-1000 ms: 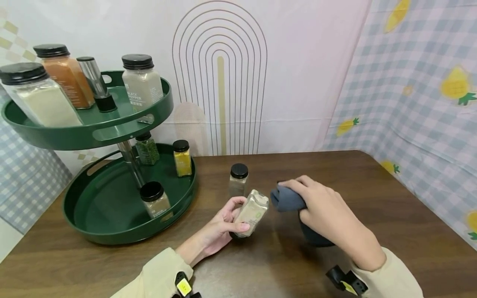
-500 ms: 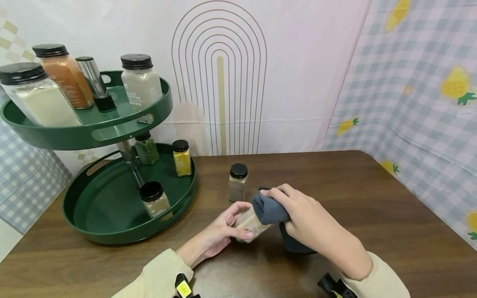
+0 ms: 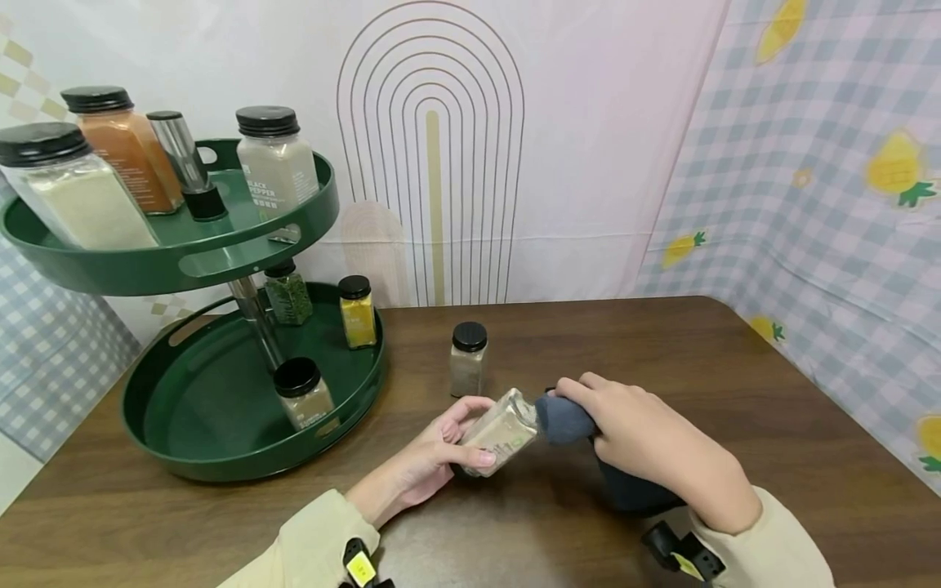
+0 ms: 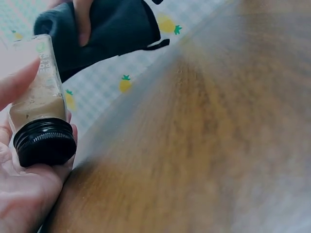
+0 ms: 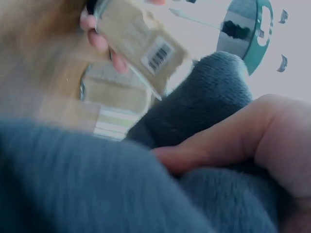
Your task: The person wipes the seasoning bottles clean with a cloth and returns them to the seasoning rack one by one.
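My left hand [image 3: 434,457] holds a clear spice jar [image 3: 503,431] of pale powder, tilted with its base up to the right. The jar's black lid [image 4: 46,141] rests against the palm in the left wrist view. Bunched in my right hand [image 3: 639,425] is a dark blue-grey cloth [image 3: 566,418], its folded end right at the jar's base. The rest of the cloth hangs below that hand. In the right wrist view the cloth [image 5: 194,97] fills the foreground, and a barcode shows on the jar [image 5: 146,43].
Behind the hands another black-lidded spice jar [image 3: 468,363] stands upright on the wooden table [image 3: 588,335]. To the left is a two-tier green turntable rack [image 3: 169,457]. Its lower tray carries several small jars; larger jars and a metal cylinder [image 3: 184,163] stand on top.
The cloth moved left over the jar's base, covering it half a second ago, then drew back right to the base's edge. The left hand kept its grip on the jar, with a slight tilt.
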`<state>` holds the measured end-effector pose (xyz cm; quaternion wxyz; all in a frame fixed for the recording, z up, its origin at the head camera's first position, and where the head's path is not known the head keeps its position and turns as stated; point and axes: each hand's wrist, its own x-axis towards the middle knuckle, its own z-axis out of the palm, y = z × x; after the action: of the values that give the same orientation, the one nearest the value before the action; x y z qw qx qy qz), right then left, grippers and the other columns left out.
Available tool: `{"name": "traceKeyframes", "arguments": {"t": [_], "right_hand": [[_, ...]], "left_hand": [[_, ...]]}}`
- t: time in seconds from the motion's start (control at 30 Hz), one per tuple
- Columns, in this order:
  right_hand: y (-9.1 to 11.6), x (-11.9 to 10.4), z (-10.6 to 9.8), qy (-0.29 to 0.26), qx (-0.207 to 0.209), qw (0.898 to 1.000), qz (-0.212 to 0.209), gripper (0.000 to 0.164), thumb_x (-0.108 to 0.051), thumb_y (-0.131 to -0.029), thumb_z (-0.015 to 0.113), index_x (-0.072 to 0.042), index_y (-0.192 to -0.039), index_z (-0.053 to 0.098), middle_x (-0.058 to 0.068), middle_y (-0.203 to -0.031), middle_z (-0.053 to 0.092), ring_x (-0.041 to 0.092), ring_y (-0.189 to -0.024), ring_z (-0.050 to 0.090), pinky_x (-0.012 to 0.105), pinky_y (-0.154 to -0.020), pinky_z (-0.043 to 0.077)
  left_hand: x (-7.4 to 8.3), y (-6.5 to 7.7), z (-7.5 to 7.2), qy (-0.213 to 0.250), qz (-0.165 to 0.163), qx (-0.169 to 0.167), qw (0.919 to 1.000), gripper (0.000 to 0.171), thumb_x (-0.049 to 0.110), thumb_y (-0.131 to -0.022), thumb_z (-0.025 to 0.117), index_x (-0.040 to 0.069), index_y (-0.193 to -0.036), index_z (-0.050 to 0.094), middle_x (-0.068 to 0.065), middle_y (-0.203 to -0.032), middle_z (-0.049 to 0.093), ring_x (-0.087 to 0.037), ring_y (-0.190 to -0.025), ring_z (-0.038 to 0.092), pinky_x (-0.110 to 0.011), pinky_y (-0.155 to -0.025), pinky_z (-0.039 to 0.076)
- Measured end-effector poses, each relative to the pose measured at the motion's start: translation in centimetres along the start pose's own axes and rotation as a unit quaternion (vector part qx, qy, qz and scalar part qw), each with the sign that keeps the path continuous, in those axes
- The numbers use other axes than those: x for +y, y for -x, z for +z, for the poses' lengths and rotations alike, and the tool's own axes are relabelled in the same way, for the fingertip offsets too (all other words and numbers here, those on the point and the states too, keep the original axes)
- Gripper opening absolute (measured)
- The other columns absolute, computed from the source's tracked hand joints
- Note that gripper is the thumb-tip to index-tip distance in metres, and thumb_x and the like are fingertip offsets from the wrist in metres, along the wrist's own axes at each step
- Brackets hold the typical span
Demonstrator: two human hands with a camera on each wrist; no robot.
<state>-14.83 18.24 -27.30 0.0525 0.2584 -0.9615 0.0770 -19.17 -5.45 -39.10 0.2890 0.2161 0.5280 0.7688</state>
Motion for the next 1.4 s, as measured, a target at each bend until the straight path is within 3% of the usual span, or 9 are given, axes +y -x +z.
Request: {"name": "traceKeyframes", "arguments": {"t": [0.07, 0.2, 0.37, 0.6, 0.8, 1.07, 1.2, 1.3, 1.4], "right_hand": [[0.1, 0.2, -0.4, 0.004, -0.002, 1.0, 0.012, 0.054, 0.01, -0.068, 0.06, -0.021, -0.113, 0.057, -0.002, -0.091, 0.057, 0.011, -0.059, 0.046, 0.027, -0.054, 0.038], [0.0, 0.1, -0.7, -0.006, 0.054, 0.998, 0.013, 0.06, 0.011, -0.068, 0.059, -0.024, -0.117, 0.057, -0.002, -0.1, 0.06, 0.013, -0.067, 0.053, 0.032, -0.057, 0.043], [-0.6, -0.9, -0.1, -0.051, 0.102, 0.992, -0.048, 0.072, 0.015, -0.065, 0.057, -0.025, -0.124, 0.054, -0.006, -0.113, 0.058, 0.011, -0.079, 0.058, 0.031, -0.067, 0.048], [-0.7, -1.1, 0.8, -0.063, 0.089, 0.992, -0.066, 0.068, 0.017, -0.064, 0.056, -0.019, -0.121, 0.056, -0.004, -0.112, 0.058, 0.011, -0.079, 0.058, 0.031, -0.067, 0.048], [-0.9, -0.4, 1.3, -0.034, 0.073, 0.996, -0.041, 0.057, 0.013, -0.07, 0.06, -0.014, -0.119, 0.056, 0.001, -0.104, 0.059, 0.015, -0.076, 0.057, 0.032, -0.065, 0.048], [-0.9, 0.3, 0.6, 0.006, 0.033, 0.999, 0.023, 0.058, 0.009, -0.068, 0.061, -0.016, -0.121, 0.056, 0.005, -0.101, 0.06, 0.017, -0.067, 0.055, 0.033, -0.056, 0.044], [-0.9, 0.0, 0.3, -0.009, 0.096, 0.995, 0.037, 0.064, 0.011, -0.067, 0.059, -0.02, -0.122, 0.057, 0.005, -0.109, 0.061, 0.019, -0.076, 0.06, 0.037, -0.061, 0.046], [-1.0, -0.7, 0.6, -0.038, 0.135, 0.99, -0.003, 0.071, 0.014, -0.064, 0.06, -0.021, -0.125, 0.055, 0.001, -0.113, 0.06, 0.019, -0.083, 0.062, 0.037, -0.067, 0.049], [-1.1, -1.6, 1.3, -0.043, 0.138, 0.989, -0.037, 0.07, 0.015, -0.064, 0.062, -0.019, -0.125, 0.054, 0.001, -0.113, 0.059, 0.019, -0.085, 0.062, 0.036, -0.068, 0.05]], "left_hand": [[0.1, 0.0, 0.0, 0.007, -0.002, 0.005, 1.0, 0.051, 0.003, -0.077, 0.067, 0.024, -0.119, 0.047, 0.002, -0.108, 0.059, -0.012, -0.094, 0.057, -0.027, -0.079, 0.047], [0.3, 0.0, -0.1, 0.024, -0.01, 0.017, 0.9995, 0.049, 0.003, -0.079, 0.064, 0.025, -0.119, 0.047, 0.002, -0.108, 0.059, -0.012, -0.094, 0.058, -0.026, -0.079, 0.047], [0.4, 0.0, -0.1, 0.031, -0.018, 0.023, 0.9991, 0.047, 0.004, -0.081, 0.062, 0.025, -0.12, 0.048, 0.002, -0.107, 0.06, -0.012, -0.093, 0.058, -0.026, -0.078, 0.046], [0.7, 0.0, -0.1, 0.056, -0.027, 0.013, 0.998, 0.044, 0.003, -0.083, 0.059, 0.023, -0.121, 0.048, -0.001, -0.108, 0.061, -0.015, -0.096, 0.061, -0.026, -0.082, 0.047], [0.8, 0.1, -0.1, 0.053, -0.044, 0.009, 0.9976, 0.044, 0.007, -0.083, 0.059, 0.021, -0.122, 0.047, -0.004, -0.113, 0.057, -0.019, -0.098, 0.063, -0.03, -0.083, 0.048], [0.7, 0.2, -0.1, 0.054, -0.043, 0.006, 0.9976, 0.044, 0.007, -0.082, 0.058, 0.02, -0.123, 0.046, -0.004, -0.115, 0.055, -0.021, -0.098, 0.062, -0.031, -0.084, 0.048], [0.7, 0.2, -0.1, 0.053, -0.042, 0.003, 0.9977, 0.045, 0.009, -0.083, 0.058, 0.02, -0.125, 0.045, -0.004, -0.115, 0.055, -0.021, -0.099, 0.062, -0.031, -0.084, 0.047], [0.7, 0.2, -0.1, 0.047, -0.04, -0.002, 0.9981, 0.044, 0.011, -0.084, 0.058, 0.019, -0.125, 0.045, -0.004, -0.116, 0.056, -0.021, -0.099, 0.063, -0.031, -0.084, 0.048], [0.7, 0.1, -0.1, 0.042, -0.039, -0.004, 0.9983, 0.043, 0.012, -0.085, 0.058, 0.019, -0.125, 0.045, -0.005, -0.116, 0.057, -0.022, -0.099, 0.063, -0.031, -0.083, 0.048]]}}
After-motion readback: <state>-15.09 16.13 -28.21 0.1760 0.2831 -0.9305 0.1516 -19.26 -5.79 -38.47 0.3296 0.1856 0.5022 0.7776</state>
